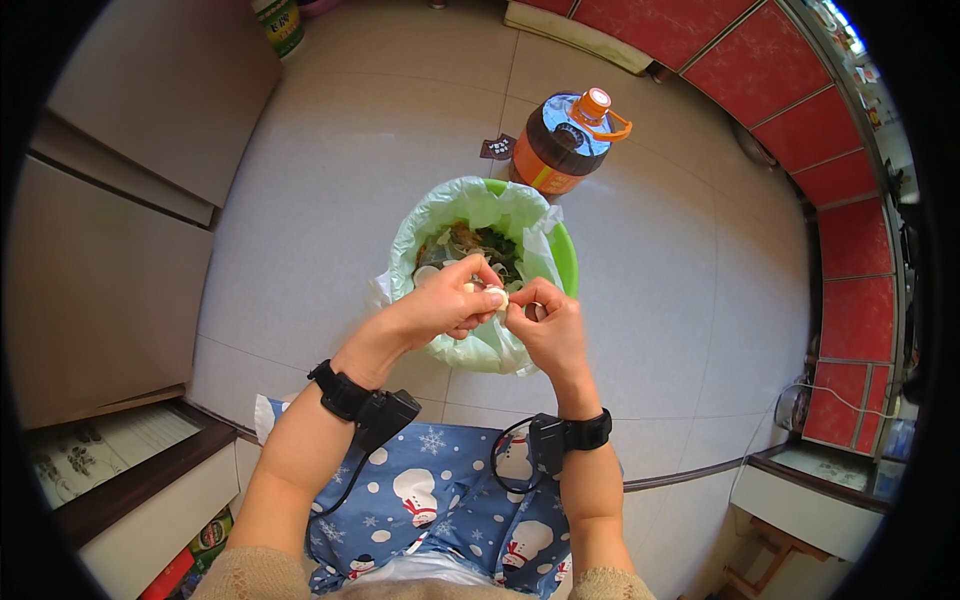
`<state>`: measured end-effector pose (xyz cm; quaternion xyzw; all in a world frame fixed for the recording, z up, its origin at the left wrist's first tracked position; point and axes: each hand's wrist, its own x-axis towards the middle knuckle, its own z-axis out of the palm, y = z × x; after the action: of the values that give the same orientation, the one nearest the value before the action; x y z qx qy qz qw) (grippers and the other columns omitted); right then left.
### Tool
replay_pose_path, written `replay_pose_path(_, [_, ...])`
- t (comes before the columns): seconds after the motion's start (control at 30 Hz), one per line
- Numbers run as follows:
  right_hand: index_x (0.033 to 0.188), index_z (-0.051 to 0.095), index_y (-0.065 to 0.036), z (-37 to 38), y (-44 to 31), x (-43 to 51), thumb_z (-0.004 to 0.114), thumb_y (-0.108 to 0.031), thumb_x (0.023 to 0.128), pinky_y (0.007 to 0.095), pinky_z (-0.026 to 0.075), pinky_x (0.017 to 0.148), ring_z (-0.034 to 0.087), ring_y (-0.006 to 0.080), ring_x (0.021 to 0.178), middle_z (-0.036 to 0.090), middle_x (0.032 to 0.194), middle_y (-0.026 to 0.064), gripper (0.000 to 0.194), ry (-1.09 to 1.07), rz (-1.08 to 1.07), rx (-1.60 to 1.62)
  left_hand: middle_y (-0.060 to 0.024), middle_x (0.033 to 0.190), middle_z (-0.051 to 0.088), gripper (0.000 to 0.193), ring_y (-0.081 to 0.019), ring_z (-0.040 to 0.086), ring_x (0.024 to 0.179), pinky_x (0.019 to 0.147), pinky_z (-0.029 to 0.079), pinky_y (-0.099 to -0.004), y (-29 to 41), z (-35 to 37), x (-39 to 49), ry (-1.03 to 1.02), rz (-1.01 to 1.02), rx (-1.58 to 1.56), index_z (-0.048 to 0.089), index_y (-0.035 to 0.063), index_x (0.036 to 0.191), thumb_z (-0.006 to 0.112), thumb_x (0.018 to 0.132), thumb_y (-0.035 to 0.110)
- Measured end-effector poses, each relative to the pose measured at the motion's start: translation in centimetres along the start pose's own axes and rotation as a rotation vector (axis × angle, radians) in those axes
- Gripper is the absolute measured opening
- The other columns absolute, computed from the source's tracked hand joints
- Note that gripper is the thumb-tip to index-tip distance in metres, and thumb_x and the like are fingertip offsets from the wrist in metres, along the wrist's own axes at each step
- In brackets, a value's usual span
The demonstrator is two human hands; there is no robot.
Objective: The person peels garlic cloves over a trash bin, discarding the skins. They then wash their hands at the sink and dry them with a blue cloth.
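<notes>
Over a lined waste bin (568, 259), my left hand (442, 300) pinches a pale, partly peeled garlic clove (496, 298) between thumb and fingers. Another whitish piece shows behind it, between the fingers. My right hand (551, 322) meets the clove from the right, thumb and fingertip pinched at its edge. Within the curl of its fingers sits a purplish-brown piece (535, 311), which looks like an unpeeled clove. A pale green plastic bag (420, 217) lines the green bin and folds over its rim. Mixed scraps (469, 240) and peelings lie inside, partly hidden by my hands.
A large dark bottle (562, 142) with an orange cap and handle stands just behind the bin, beside a dark tag (498, 147). Red-fronted cabinets (787, 112) curve along the right. A grey cabinet or appliance (112, 277) stands left. A snowman-patterned apron (450, 495) covers my lap.
</notes>
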<state>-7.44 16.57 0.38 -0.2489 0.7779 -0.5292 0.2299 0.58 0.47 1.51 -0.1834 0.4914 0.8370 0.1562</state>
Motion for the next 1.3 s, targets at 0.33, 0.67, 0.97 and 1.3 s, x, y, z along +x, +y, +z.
replay_pose_path(0.33, [0.071,0.058,-0.001,0.6,0.4,0.4,0.065,0.0,0.073,0.0208,0.029,0.046,0.036,0.0026,0.053,0.049,0.065,-0.0023,0.007,0.163,-0.114,0.017,-0.0004,0.074,0.051,0.022,-0.0027,0.037,0.053,0.043,0.027,-0.0181,0.7,-0.3,-0.1,-0.084,-0.07,-0.119,0.047,0.0061,0.102,0.059,0.088,0.018])
replay_pose_path(0.67, [0.075,0.061,-0.002,0.4,0.1,0.4,0.066,0.0,0.075,0.0245,0.036,0.046,0.045,0.0101,0.052,0.055,0.066,0.003,0.006,0.349,-0.257,-0.122,0.0015,0.073,0.053,0.022,-0.002,0.036,0.05,0.042,0.028,-0.0174,0.3,0.0,0.2,-0.006,0.039,-0.069,0.056,0.0042,0.105,0.061,0.088,0.017])
replay_pose_path(0.97, [0.091,0.069,-0.003,-0.5,0.2,0.8,0.068,-0.003,0.079,0.0226,0.041,0.05,0.052,0.0092,0.059,0.063,0.088,0.0043,0.013,0.243,-0.233,-0.088,-0.0005,0.076,0.052,0.027,-0.0023,0.037,0.051,0.042,0.031,-0.0166,0.3,-0.5,0.1,-0.01,0.024,-0.16,0.053,0.0045,0.107,0.051,0.095,0.029])
replay_pose_path(1.3, [0.092,0.07,-0.003,0.2,-0.4,0.3,0.071,-0.002,0.076,0.0204,0.042,0.049,0.054,0.0077,0.06,0.062,0.081,0.0037,0.016,0.059,-0.292,-0.032,-0.0006,0.07,0.051,0.022,-0.0035,0.041,0.054,0.043,0.032,-0.0191,-0.5,0.1,0.6,0.128,0.076,0.017,0.047,0.0064,0.096,0.056,0.092,0.025])
